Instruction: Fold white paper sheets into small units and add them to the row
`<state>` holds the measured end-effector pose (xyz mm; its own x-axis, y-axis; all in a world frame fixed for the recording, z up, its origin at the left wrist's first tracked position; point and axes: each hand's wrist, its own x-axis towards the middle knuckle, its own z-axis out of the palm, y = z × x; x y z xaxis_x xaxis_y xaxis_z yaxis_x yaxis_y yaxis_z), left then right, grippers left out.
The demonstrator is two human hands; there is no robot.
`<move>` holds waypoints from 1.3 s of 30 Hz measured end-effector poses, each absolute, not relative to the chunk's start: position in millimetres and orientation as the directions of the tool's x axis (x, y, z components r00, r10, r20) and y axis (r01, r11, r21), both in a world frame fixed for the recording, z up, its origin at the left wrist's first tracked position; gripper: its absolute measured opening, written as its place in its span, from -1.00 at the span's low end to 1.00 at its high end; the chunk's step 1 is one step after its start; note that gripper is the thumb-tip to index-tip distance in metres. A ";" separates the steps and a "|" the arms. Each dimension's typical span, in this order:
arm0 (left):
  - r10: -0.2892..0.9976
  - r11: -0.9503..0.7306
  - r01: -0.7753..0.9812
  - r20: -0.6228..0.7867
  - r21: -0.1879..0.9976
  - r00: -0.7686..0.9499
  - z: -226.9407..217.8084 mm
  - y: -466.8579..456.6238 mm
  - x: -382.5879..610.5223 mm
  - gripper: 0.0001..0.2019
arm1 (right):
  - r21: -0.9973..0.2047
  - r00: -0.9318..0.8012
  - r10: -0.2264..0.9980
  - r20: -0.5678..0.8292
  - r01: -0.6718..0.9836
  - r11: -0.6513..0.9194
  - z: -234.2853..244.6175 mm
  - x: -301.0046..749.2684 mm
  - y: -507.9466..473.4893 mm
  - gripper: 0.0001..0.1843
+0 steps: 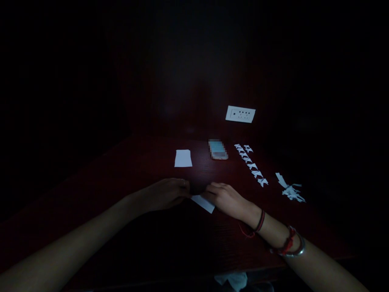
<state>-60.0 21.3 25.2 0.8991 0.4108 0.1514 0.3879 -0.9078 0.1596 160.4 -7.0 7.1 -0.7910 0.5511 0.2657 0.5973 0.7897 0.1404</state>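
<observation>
Between my two hands is a small piece of white paper (203, 203), slanting down to the right just above the dark red table. My left hand (172, 192), with a ring on one finger, pinches its left corner. On the right side my right hand (226, 198) has its fingers closed over the upper edge of the paper. Beyond my hands lies a white stack or sheet of paper (183, 158). Off to the right runs a row of small folded or cut white paper pieces (249, 164), with a separate piece (248, 149) beside its far end.
A phone (218, 149) with a lit, blurred screen lies near the back of the table (146, 162). White paper scraps (292, 192) are heaped at the right. A wall socket (240, 114) sits behind. Something pale (233, 280) shows below the near edge. The surroundings are very dark.
</observation>
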 end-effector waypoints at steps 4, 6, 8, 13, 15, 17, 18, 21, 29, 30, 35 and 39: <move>0.393 -0.917 0.378 0.131 0.127 0.910 29.9 20.1 -57.8 -0.74 | 0.137 -0.808 0.538 0.240 0.577 0.805 8.8 159.0 -6.2 -0.75; 0.383 -0.922 0.368 0.133 0.122 0.914 30.9 20.0 -57.4 -0.73 | 0.126 -0.807 0.542 0.234 0.578 0.806 8.7 158.5 -5.1 -0.75; 0.381 -0.922 0.368 0.122 0.118 0.917 31.2 20.2 -58.5 -0.71 | 0.102 -0.806 0.543 0.235 0.576 0.811 8.6 158.3 -4.2 -0.75; 0.396 -0.914 0.384 0.084 0.132 0.914 31.5 19.9 -65.2 -0.66 | 0.039 -0.801 0.546 0.245 0.571 0.820 10.1 159.5 -4.7 -0.75; 0.399 -0.911 0.386 0.079 0.147 0.913 31.9 19.7 -67.4 -0.65 | 0.021 -0.794 0.553 0.251 0.576 0.817 10.5 160.8 -5.6 -0.76; 0.405 -0.907 0.391 0.072 0.155 0.911 32.1 19.8 -68.7 -0.65 | 0.013 -0.785 0.563 0.259 0.586 0.810 9.9 162.3 -6.0 -0.78; 0.411 -0.905 0.397 0.069 0.156 0.909 32.1 19.9 -69.1 -0.65 | 0.014 -0.780 0.568 0.263 0.592 0.806 9.2 163.0 -6.0 -0.80; 0.420 -0.898 0.405 0.066 0.172 0.905 31.8 20.2 -69.8 -0.67 | 0.018 -0.765 0.582 0.276 0.610 0.792 7.1 164.0 -5.3 -0.81; 0.412 -0.878 0.357 0.124 0.320 0.903 30.6 20.0 -69.2 -0.82 | 0.039 -0.724 0.620 0.303 0.659 0.751 9.5 159.1 -11.0 -0.86; 0.426 -0.871 0.365 0.136 0.328 0.894 29.5 20.2 -68.0 -0.85 | 0.013 -0.711 0.629 0.315 0.666 0.746 10.3 158.3 -11.6 -0.87; 0.555 -0.811 0.477 0.190 0.337 0.810 17.0 22.7 -54.7 -0.80 | -0.276 -0.613 0.684 0.396 0.631 0.725 11.5 154.1 -7.1 -0.81; 0.642 -0.746 0.532 0.219 0.399 0.735 6.5 25.7 -44.1 -0.85 | -0.379 -0.639 0.706 0.305 0.599 0.705 8.2 150.3 0.5 -0.90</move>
